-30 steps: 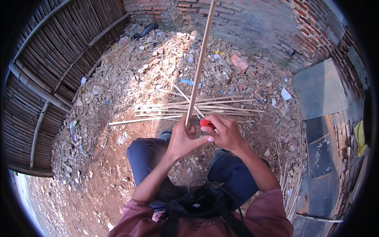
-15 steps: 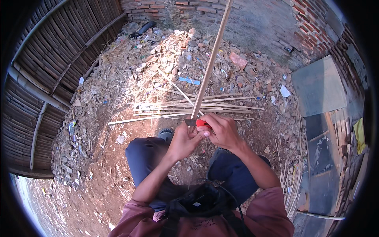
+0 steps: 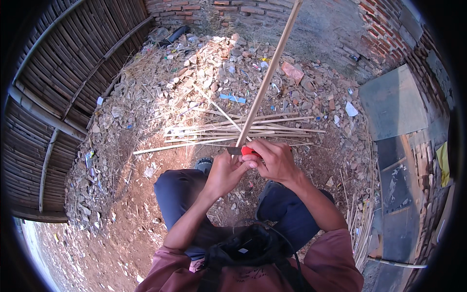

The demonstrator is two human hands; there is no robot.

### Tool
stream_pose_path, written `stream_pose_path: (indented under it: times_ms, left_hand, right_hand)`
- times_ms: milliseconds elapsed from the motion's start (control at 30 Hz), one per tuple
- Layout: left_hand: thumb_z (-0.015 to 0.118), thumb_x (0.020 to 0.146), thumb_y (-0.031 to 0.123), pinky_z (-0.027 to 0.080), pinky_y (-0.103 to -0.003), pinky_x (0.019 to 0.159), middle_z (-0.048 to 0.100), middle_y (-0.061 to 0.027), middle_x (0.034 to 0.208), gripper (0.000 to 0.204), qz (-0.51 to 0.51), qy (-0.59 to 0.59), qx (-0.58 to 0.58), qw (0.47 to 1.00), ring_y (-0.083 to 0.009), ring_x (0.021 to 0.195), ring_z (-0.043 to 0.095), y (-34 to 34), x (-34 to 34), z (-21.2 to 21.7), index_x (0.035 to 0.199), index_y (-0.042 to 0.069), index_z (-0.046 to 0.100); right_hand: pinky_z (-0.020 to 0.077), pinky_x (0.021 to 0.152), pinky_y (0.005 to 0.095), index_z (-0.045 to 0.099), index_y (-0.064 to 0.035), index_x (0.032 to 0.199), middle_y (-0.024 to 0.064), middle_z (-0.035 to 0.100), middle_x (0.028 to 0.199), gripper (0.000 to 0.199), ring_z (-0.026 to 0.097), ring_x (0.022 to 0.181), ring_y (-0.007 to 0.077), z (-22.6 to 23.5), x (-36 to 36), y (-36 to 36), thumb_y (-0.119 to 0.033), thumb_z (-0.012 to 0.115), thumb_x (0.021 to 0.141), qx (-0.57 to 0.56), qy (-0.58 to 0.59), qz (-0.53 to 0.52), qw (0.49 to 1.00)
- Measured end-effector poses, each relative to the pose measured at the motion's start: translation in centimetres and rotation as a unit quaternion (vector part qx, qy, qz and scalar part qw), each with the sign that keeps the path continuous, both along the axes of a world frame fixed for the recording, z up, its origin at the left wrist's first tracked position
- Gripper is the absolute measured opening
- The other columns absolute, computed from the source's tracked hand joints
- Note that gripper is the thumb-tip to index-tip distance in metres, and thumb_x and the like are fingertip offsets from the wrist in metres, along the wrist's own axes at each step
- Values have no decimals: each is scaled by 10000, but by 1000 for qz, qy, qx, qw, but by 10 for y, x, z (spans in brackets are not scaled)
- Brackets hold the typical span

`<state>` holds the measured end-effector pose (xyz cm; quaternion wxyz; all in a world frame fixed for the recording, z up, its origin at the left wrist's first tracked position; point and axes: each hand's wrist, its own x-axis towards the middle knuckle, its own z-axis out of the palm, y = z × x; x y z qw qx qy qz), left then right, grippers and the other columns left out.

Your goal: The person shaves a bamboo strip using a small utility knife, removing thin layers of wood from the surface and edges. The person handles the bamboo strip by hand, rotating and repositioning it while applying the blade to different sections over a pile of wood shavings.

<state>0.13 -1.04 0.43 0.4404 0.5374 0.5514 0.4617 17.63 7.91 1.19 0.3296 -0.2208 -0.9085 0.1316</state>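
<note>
A long pale bamboo strip (image 3: 266, 82) rises from my hands, slanting up and to the right past the top edge. My left hand (image 3: 223, 175) is closed around its lower end. In my right hand (image 3: 278, 161) is a knife with a red handle (image 3: 249, 151); its short dark blade lies across the strip just above my left fingers. Both hands meet at the thumbs, between my bent knees. Beyond them, several thin bamboo strips (image 3: 206, 132) lie crosswise on the ground in a loose pile.
Rubble and litter (image 3: 204, 63) cover the ground up to a brick wall (image 3: 253, 10). A slatted bamboo wall (image 3: 41, 160) stands at the left. At the right, grey sheets (image 3: 393, 104) lean on brickwork, and more long thin strips (image 3: 362, 228) lie beside my right arm.
The upper end of the bamboo strip has tilted a little to the right. My hands and the knife have stayed in nearly the same place.
</note>
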Motion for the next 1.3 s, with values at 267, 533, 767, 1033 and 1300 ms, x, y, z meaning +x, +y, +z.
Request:
stream_pose_path:
  times_ms: [267, 533, 767, 1033, 1300]
  left_hand:
    - [847, 933, 306, 481, -334, 626, 640, -64, 732, 377, 25, 84, -20, 996, -90, 669, 525, 4, -5, -24, 939, -7, 637]
    - [828, 958, 325, 324, -290, 536, 421, 47, 681, 437, 38, 65, 30, 997, -67, 632, 367, -1, 7, -19, 873, 61, 491]
    - [814, 970, 304, 380, -310, 570, 423, 17, 666, 411, -4, 14, 1, 1000, -83, 643, 395, -10, 20, -15, 882, 49, 504]
    - [726, 1030, 357, 419, -372, 595, 507, -60, 656, 395, -9, 65, -15, 998, -140, 631, 443, -7, 21, -9, 951, 9, 557]
    - [686, 1057, 347, 454, -379, 633, 601, -94, 721, 385, 33, 76, -5, 997, -156, 670, 515, -2, 15, -12, 1131, -26, 626]
  right_hand:
    - [575, 606, 398, 688, -117, 995, 43, 742, 856, 157, 756, 718, 254, 0, -3, 1, -260, 730, 946, 15, 4, -15, 1000]
    - [557, 606, 409, 694, -91, 1022, 71, 738, 850, 232, 752, 736, 275, 1, 7, 28, -322, 683, 1030, -24, 42, -89, 995]
    - [500, 596, 370, 676, -44, 1064, 104, 693, 764, 266, 684, 656, 236, 17, 53, 84, -307, 638, 1072, -52, 93, -216, 971]
    - [519, 612, 411, 659, -50, 1030, 128, 699, 767, 344, 713, 673, 312, 7, 37, 44, -393, 666, 1047, -92, 70, -122, 986]
    - [530, 599, 440, 664, -82, 1004, 111, 725, 810, 338, 727, 703, 332, -7, 19, 24, -418, 690, 1016, -67, 15, -63, 996]
